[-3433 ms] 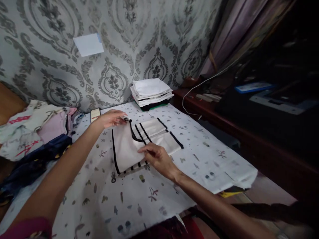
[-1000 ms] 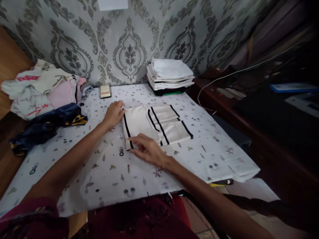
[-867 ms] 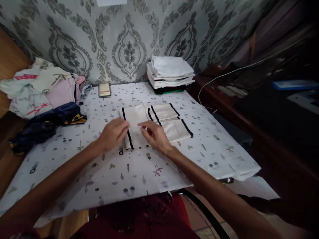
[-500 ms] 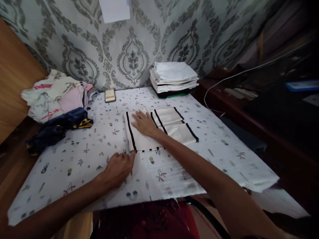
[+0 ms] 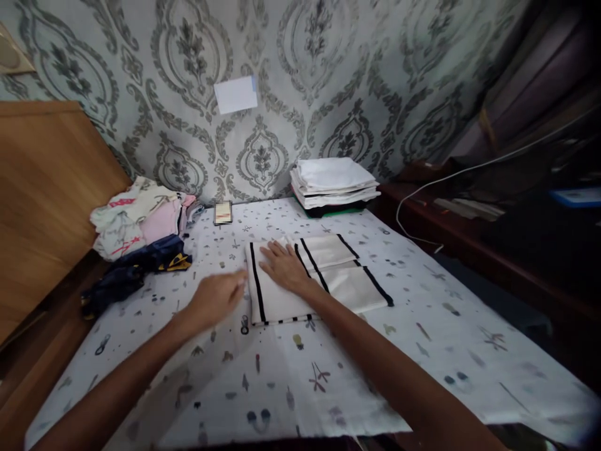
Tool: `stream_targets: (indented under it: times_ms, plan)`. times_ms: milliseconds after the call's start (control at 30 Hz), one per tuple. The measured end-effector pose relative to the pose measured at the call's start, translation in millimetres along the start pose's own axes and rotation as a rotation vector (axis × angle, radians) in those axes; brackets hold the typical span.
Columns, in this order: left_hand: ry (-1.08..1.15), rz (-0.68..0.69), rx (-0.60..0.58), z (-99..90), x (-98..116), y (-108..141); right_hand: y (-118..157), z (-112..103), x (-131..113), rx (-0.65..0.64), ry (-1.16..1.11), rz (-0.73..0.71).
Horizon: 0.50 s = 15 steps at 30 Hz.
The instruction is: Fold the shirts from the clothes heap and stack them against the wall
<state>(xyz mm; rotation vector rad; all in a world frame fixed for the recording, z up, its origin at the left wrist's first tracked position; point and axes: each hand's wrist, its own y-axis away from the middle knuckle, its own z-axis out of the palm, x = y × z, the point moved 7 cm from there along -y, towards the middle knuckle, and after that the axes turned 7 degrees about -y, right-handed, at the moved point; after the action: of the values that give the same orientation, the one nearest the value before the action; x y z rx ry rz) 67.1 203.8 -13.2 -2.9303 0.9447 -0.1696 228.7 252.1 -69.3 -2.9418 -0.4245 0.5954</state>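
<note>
A folded cream garment (image 5: 282, 297) with black stripes and black trim lies flat on the patterned white sheet (image 5: 263, 382). My right hand (image 5: 285, 268) rests palm down on its left half, fingers stretched and slightly spread. My left hand (image 5: 216, 299) hovers just left of the garment's edge, slightly blurred, its fingers curled in and nothing visible in them. A small gap seems to separate its fingertips from the cloth.
A neat stack of folded clothes (image 5: 335, 181) stands at the back right. Back left is a loose clothes heap (image 5: 150, 219), with a dark blue garment (image 5: 157, 254) in front. A phone-like object (image 5: 223, 213) lies near the wall. A white cable (image 5: 451, 175) runs at right.
My left hand has come off the garment's near left corner and moved up along its left side. My right hand stays flat on the cloth. The camera view has tilted up.
</note>
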Motion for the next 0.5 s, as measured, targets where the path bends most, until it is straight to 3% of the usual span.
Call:
stream_targets:
  times_ms: [100, 233, 333, 500]
  plan:
    - [0.243, -0.166, 0.133, -4.2, -44, -68, 0, -2, 2, -0.002, -0.022, 0.027]
    - [0.313, -0.144, 0.098, 21.5, -63, -129, 1, -5, 6, 0.009, -0.043, 0.059]
    - [0.382, -0.081, 0.076, 37.8, -61, -144, 1, -6, 6, 0.029, -0.042, 0.043]
    - [0.495, -0.002, 0.061, 48.4, -61, -148, 1, -5, 8, 0.026, -0.039, 0.052]
